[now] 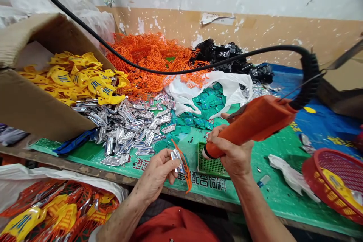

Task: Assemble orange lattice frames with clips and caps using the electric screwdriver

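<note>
Through the head camera I am seeing my left hand (159, 172) pinching a silver part (176, 159) between thumb and fingers, just over the near edge of the table. An orange frame (188, 179) is standing out along the right side of that part, and a teal edge is showing between them. My right hand (235, 153) is wrapping its fingers around an orange tool (255, 119), gripping it near its dark, pale-tipped end. The tool is slanting down toward the left, and its tip is showing in front of a green basket (199, 159), apart from the silver part. A black cable (170, 72) is curving from the tool's upper end across the view to the upper left.

Beyond my left hand, a silver pile (127, 124) is spreading over the green sheet (276, 136). Yellow parts (85, 75) are spilling from a tilted box (42, 102) on the left. Behind the silver pile, an orange heap (150, 55) is lying against the wall, with black parts (218, 55) to its right. Green pieces (210, 102) are lying in and before a white bag (181, 94). At the right, a red basket (310, 174) is holding a yellow piece (337, 183).
</note>
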A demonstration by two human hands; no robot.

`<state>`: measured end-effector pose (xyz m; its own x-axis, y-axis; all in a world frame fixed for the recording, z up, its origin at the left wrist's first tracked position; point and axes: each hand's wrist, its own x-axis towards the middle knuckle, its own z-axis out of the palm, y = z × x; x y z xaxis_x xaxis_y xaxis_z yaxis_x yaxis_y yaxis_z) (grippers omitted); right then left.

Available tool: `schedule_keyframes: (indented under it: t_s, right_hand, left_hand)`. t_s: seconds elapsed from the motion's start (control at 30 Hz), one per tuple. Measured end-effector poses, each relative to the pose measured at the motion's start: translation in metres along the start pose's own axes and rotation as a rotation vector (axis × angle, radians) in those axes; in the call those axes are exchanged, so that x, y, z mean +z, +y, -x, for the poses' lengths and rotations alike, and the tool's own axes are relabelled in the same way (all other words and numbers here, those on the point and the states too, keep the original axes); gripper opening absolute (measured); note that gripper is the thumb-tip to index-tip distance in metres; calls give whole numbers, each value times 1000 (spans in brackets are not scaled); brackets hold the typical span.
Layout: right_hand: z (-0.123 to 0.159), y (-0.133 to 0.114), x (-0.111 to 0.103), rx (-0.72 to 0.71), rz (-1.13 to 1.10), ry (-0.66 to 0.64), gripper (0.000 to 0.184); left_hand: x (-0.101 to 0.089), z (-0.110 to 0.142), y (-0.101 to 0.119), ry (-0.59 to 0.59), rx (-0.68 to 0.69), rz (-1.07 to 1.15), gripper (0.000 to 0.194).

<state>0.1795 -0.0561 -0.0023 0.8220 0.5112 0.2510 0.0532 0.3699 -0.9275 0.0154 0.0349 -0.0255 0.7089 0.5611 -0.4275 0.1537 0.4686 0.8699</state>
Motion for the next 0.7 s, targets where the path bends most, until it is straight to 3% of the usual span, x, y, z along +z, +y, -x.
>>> schedule_keyframes:
  t_s: [0.43, 0.7]
  right_hand:
    - [0, 2, 0, -15, 66, 2, 18]
    - [-3, -40, 10, 12, -145, -24, 44]
  left_hand:
    - [7, -6, -2, -25, 13, -316, 27]
    - [10, -11, 1, -14, 91, -410, 14]
